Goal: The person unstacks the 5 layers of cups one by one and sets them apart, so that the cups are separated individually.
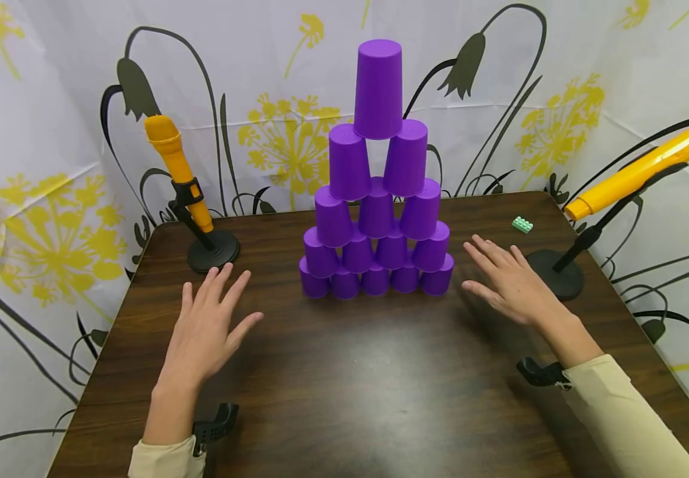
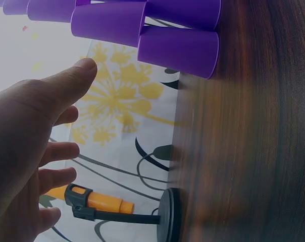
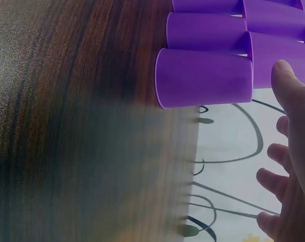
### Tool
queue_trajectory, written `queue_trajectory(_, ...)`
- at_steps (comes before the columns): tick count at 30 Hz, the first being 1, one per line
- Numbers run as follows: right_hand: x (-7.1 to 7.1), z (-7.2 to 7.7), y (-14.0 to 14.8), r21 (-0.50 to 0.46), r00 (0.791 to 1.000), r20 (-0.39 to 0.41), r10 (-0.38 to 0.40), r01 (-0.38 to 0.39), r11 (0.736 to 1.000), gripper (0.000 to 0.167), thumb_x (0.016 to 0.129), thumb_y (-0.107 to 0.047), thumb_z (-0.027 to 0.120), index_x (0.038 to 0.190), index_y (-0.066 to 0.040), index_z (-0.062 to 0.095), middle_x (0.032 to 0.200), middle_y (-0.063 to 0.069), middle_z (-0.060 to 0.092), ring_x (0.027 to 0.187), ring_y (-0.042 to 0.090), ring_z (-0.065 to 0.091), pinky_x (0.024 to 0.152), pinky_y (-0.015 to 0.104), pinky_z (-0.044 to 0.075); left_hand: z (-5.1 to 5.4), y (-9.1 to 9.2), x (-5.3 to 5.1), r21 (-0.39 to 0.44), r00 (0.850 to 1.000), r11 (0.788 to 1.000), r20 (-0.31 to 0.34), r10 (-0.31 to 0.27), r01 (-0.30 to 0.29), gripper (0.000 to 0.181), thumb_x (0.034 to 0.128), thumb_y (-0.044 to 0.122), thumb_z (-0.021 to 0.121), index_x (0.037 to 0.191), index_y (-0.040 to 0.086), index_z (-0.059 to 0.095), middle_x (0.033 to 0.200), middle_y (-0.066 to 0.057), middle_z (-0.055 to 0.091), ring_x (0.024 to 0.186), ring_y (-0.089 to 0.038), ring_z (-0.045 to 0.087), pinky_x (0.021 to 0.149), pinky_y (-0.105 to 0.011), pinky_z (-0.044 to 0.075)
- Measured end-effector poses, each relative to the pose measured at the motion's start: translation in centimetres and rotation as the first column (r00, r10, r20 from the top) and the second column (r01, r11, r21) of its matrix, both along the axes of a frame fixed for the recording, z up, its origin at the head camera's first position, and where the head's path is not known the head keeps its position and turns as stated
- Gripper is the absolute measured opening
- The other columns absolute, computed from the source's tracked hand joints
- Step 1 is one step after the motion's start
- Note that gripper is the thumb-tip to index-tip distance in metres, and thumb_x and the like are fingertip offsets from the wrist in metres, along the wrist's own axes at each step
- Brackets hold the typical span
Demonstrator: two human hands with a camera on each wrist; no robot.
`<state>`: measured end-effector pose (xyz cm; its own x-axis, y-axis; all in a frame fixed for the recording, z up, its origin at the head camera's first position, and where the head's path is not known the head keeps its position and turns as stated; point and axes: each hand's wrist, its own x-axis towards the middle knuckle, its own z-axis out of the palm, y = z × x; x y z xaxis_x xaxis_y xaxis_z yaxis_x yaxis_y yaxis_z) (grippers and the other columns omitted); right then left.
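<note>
Upside-down purple cups (image 1: 376, 207) stand stacked as a tall pyramid near the back of the dark wooden table (image 1: 374, 385). Several cups form the bottom row, and a single cup (image 1: 379, 89) crowns the top. My left hand (image 1: 204, 332) hovers to the left of the stack, fingers spread and nothing held. On the other side, my right hand (image 1: 508, 282) is also spread and bare, apart from the nearest bottom cup (image 1: 438, 275). Both wrist views show bottom-row cups (image 2: 179, 50) beyond the thumb, with a gap between hand and table.
An orange microphone (image 1: 177, 159) on a black stand (image 1: 216, 251) is at the back left. Another orange microphone (image 1: 649, 166) leans over its stand (image 1: 559, 275) at the right. A small green toy brick (image 1: 522, 224) lies behind my right hand. A flower-patterned curtain (image 1: 297, 40) hangs behind.
</note>
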<state>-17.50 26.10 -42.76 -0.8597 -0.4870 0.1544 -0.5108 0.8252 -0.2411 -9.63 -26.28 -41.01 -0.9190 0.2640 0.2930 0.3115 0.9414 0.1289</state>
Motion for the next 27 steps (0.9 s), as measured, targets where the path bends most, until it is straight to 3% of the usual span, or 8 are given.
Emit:
queue_trajectory(7,0.0,-0.7,-0.1,-0.084,0.998,0.07,0.002,0.004,0.996,0.077,0.096,-0.047,0.059,0.158,-0.019,0.021,0.161,0.01,0.021,0.145,0.034,0.024,0.115,0.06,0.012,0.2,0.2,-0.4,0.039,1.0,0.999,-0.003,-0.025,0.025,0.073,0.0926,0.049,0.062,0.154,0.019,0.034,0.158,-0.016,0.027,0.147,-0.034,0.016,0.115,-0.06,0.002)
queue_trajectory(10,-0.2,-1.6,-0.4,-0.21,0.989,0.144,0.013,0.018,0.978,0.083,0.093,-0.043,0.065,0.158,-0.018,0.02,0.16,0.013,0.022,0.143,0.037,0.025,0.112,0.062,0.019,0.8,0.6,-0.9,0.124,0.997,0.99,-0.039,-0.06,0.064,0.073,0.091,0.043,0.067,0.153,0.02,0.037,0.156,-0.014,0.032,0.144,-0.036,0.024,0.113,-0.063,0.009)
queue_trajectory(13,-0.5,-3.0,-1.1,-0.335,0.979,0.201,0.014,0.055,0.941,0.089,0.09,-0.037,0.072,0.157,-0.012,0.02,0.157,0.019,0.028,0.141,0.04,0.029,0.108,0.063,0.027,2.2,1.4,-1.8,0.245,0.987,0.961,-0.124,-0.104,0.132,0.071,0.0882,0.034,0.073,0.15,0.02,0.042,0.151,-0.012,0.04,0.137,-0.036,0.037,0.11,-0.062,0.024)
queue_trajectory(17,-0.9,-5.0,-2.4,-0.448,0.969,0.246,-0.01,0.123,0.886,0.092,0.087,-0.03,0.076,0.156,-0.004,0.02,0.15,0.023,0.038,0.136,0.042,0.037,0.105,0.063,0.031,6.1,3.4,-3.3,0.407,0.951,0.876,-0.263,-0.161,0.26,0.065,0.0865,0.021,0.075,0.146,0.018,0.048,0.143,-0.007,0.05,0.129,-0.03,0.046,0.105,-0.051,0.037)
queue_trajectory(20,-1.2,-6.3,-3.3,-0.519,0.964,0.265,-0.03,0.168,0.838,0.093,0.084,-0.023,0.079,0.154,-0.002,0.022,0.146,0.024,0.043,0.132,0.043,0.041,0.105,0.063,0.031,10.2,5.7,-4.4,0.511,0.917,0.78,-0.345,-0.2,0.362,0.058,0.0864,0.011,0.073,0.141,0.012,0.053,0.137,-0.006,0.055,0.125,-0.026,0.051,0.105,-0.045,0.039)
queue_trajectory(23,-1.4,-7.1,-4.0,-0.565,0.965,0.256,-0.053,0.194,0.802,0.092,0.081,-0.019,0.082,0.153,-0.001,0.026,0.142,0.024,0.047,0.129,0.044,0.045,0.105,0.062,0.032,14.6,8.4,-5.0,0.59,0.904,0.694,-0.36,-0.232,0.413,0.054,0.0868,0.005,0.069,0.138,0.006,0.053,0.133,-0.009,0.058,0.121,-0.026,0.055,0.103,-0.044,0.04)
queue_trajectory(25,-1.5,-7.5,-4.4,-0.587,0.967,0.247,-0.063,0.201,0.784,0.09,0.08,-0.017,0.083,0.152,-0.003,0.029,0.14,0.024,0.05,0.127,0.043,0.047,0.105,0.061,0.033,16.9,10.0,-5.6,0.623,0.909,0.664,-0.328,-0.256,0.412,0.054,0.0883,0.006,0.067,0.14,0.005,0.051,0.133,-0.01,0.058,0.12,-0.025,0.056,0.104,-0.044,0.04)
queue_trajectory(27,-1.6,-7.8,-4.8,-0.603,0.97,0.232,-0.076,0.205,0.771,0.088,0.079,-0.015,0.083,0.15,-0.004,0.033,0.137,0.023,0.052,0.125,0.041,0.05,0.104,0.059,0.035,18.6,11.4,-6.7,0.636,0.919,0.663,-0.282,-0.276,0.395,0.057,0.0896,0.011,0.066,0.143,0.008,0.048,0.135,-0.009,0.057,0.121,-0.022,0.056,0.104,-0.041,0.038)
